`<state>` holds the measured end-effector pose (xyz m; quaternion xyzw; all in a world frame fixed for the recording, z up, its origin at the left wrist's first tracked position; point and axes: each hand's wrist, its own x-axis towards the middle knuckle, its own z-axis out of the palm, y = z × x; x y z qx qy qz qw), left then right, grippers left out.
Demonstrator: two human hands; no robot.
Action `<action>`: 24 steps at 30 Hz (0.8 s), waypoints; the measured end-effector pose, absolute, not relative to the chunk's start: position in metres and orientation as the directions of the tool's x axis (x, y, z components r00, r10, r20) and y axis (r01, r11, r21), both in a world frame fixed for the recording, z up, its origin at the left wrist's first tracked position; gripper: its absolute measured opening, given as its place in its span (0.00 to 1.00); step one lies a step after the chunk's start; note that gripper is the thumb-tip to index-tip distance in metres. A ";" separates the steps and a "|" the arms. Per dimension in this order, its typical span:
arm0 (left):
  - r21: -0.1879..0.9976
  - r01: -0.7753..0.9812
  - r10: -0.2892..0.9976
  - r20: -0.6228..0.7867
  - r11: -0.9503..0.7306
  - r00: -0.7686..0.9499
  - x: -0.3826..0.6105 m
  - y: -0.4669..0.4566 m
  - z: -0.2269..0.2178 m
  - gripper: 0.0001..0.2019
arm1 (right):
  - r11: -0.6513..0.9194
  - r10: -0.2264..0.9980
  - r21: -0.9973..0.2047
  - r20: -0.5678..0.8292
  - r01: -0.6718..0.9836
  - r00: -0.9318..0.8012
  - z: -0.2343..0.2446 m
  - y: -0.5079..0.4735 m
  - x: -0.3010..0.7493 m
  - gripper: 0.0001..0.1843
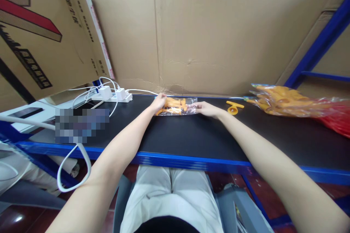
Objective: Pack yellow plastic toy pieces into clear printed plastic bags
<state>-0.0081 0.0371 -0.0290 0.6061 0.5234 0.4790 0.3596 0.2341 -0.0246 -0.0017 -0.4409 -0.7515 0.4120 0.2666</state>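
A clear plastic bag (193, 101) with orange plastic parts (175, 106) inside lies on the black tabletop in front of me. My left hand (160, 104) pinches the bag at its left end, fingers closed. At the other end is my right hand (207, 109), its thumb on the film and its fingertips showing through the plastic; whether they are inside the bag or behind it I cannot tell. To the right of this hand, apart from it, lies a loose orange T-shaped piece (233, 107) with a round cup.
Several bagged orange parts (284, 100) are heaped at the right, beside red bagged items (339, 116). A white power strip (127, 97) with plugs and loose cables stands at the left. Cardboard (205, 32) walls off the back. A blue rail (177, 161) edges the front.
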 end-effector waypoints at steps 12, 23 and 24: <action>0.942 0.263 0.977 0.214 -0.210 0.015 -0.004 0.023 -0.019 0.08 | 0.280 0.885 -0.836 0.034 0.472 -0.464 -0.002 -0.025 0.235 0.22; 0.941 0.291 0.984 0.156 -0.174 0.084 -0.002 0.010 -0.011 0.15 | 0.205 0.903 -0.875 -0.004 0.439 -0.430 0.001 -0.028 0.232 0.20; 0.940 0.292 0.983 0.156 -0.178 0.097 -0.004 0.012 -0.012 0.15 | 0.210 0.907 -0.872 0.005 0.442 -0.421 0.000 -0.028 0.231 0.19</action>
